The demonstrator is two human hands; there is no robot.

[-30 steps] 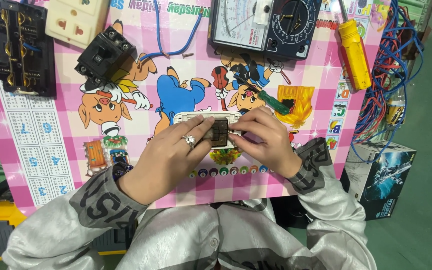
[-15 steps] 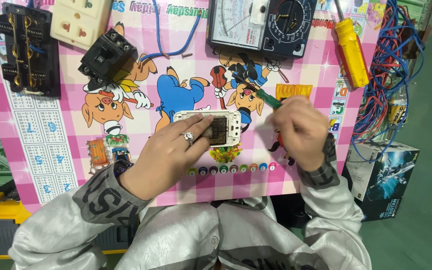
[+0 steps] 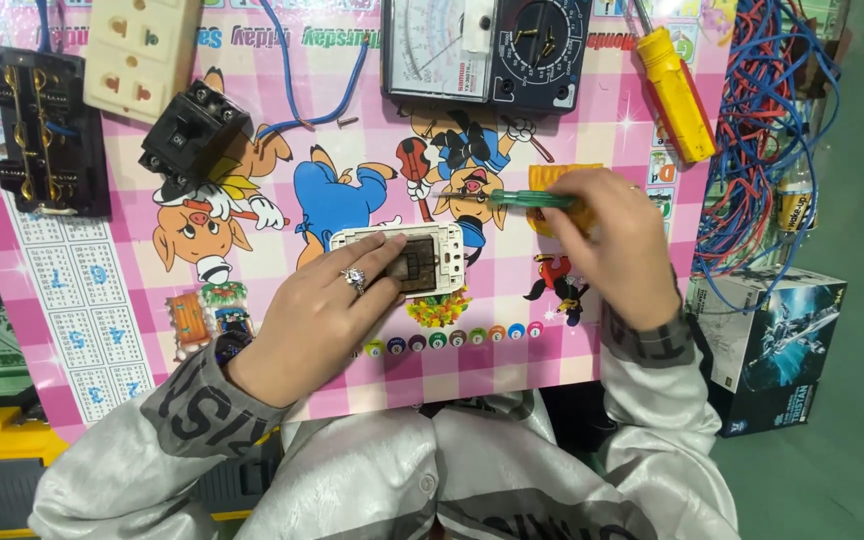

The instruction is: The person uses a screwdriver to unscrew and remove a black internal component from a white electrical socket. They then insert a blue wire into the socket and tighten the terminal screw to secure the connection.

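Steadying of a small white rectangular plastic switch module (image 3: 404, 262) is done by the left hand (image 3: 327, 315), fingers (image 3: 377, 262) pressed flat over its near edge; it is held down, not enclosed. The module lies face-down near the middle of the pink chequered cartoon-printed board (image 3: 82, 300), brown inner parts and metal contacts exposed in an open white frame.

A slim green-handled screwdriver (image 3: 522, 199) is clamped in the closed right hand (image 3: 617, 245), shaft pointing left, tip hanging above the module and apart from it.

Risks judged from this position:
- The module is only pinned by fingertips; a sideways push from the tip could skate it across the glossy board.
- Fingers lie close beside the open contacts, so a slipped tip could catch them.
- Small screws, if loosened, could roll off unseen against the busy print.

Nearby, untouched: a black circuit breaker (image 3: 195, 140) with a blue wire (image 3: 297, 95), a cream wall socket (image 3: 142, 45), a black terminal block (image 3: 47, 130), an analogue multimeter (image 3: 487, 50), a yellow-handled tool (image 3: 677, 95), and a tangle of red and blue wires (image 3: 762, 140) at the right edge.
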